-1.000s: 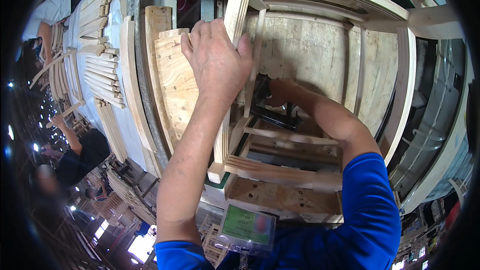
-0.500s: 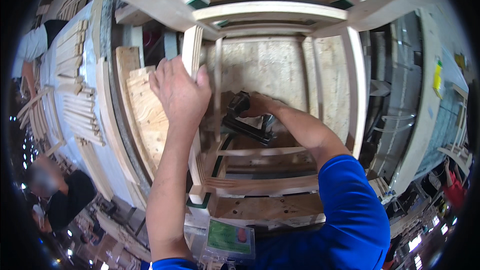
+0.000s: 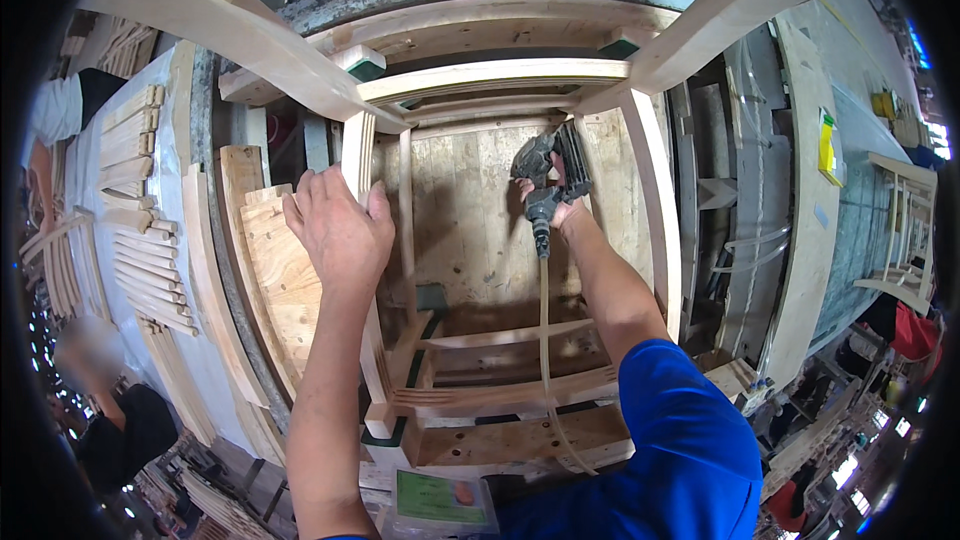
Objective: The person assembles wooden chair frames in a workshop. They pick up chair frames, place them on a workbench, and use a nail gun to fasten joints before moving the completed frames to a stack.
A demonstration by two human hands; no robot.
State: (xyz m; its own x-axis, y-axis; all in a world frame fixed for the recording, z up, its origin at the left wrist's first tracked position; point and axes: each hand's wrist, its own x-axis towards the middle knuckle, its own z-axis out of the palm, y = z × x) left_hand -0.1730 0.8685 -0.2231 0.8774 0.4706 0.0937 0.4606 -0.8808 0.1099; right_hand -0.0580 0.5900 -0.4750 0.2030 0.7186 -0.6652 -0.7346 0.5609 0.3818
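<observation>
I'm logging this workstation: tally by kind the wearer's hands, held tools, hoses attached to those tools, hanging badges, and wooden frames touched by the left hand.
Hands (left hand, right hand): 2
Tool: 1
Hose: 1
Badge: 1
Frame: 1
Total: 6

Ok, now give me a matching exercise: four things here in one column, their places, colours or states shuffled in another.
1. left hand
2. right hand
3. hose
4. badge

A. green, near the lower edge
B. gripping the black tool
C. on the wooden frame's left bar
D. pale, running down from the tool

Pairs: 1-C, 2-B, 3-D, 4-A
</observation>
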